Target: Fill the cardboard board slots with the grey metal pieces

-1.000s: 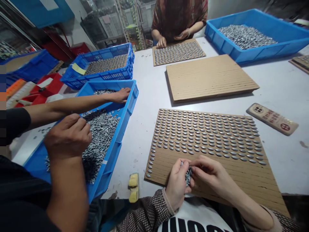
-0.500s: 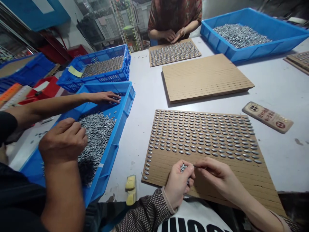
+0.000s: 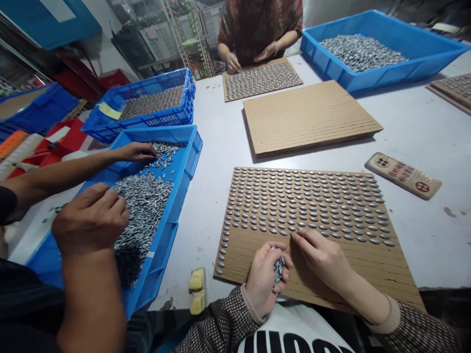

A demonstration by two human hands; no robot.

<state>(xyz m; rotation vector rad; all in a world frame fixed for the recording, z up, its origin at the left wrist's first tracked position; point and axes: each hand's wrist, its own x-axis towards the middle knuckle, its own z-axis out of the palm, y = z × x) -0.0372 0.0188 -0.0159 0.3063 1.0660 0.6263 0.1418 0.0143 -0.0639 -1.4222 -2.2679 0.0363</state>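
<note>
The left hand (image 3: pixel 262 282) rests at the near edge of the cardboard sheet (image 3: pixel 368 274), its fingers curled shut around a small bunch of metal pieces (image 3: pixel 278 268). They are dull grey, smooth, and oval with pointed ends. The right hand (image 3: pixel 322 255) lies palm down on the sheet just beside it. The thumb and forefinger are drawn together at the tip and touch the cardboard at the end of the lowest filled row. Whether a piece sits between those fingers (image 3: pixel 296 237) is too small to tell.

The sheet is brown and ribbed, with fine grooves running across it. It lies flat on the pale grey worktop (image 3: pixel 423 137). Rows of pieces (image 3: pixel 305 201) cover its far half in neat lines, and one column runs down its left edge. The near half is bare.

To the left stands a blue plastic tray (image 3: pixel 186 162) holding a loose heap of pieces (image 3: pixel 143 201). A co-worker's hand (image 3: pixel 90 220) is bunched over the heap, and that person's other hand (image 3: pixel 134 151) rests flat further back in the tray.

Behind the sheet lies a stack of bare cardboard (image 3: pixel 309 115). At the far edge another person's hands (image 3: pixel 232 63) work at a filled sheet (image 3: pixel 261 78). A second blue tray (image 3: pixel 386 78) of pieces stands at the far right, and a slotted blue crate (image 3: pixel 147 120) at the far left. A flat tan phone case (image 3: pixel 403 175) lies to the right, and a worn yellow sponge (image 3: pixel 196 289) sits at the near edge.
</note>
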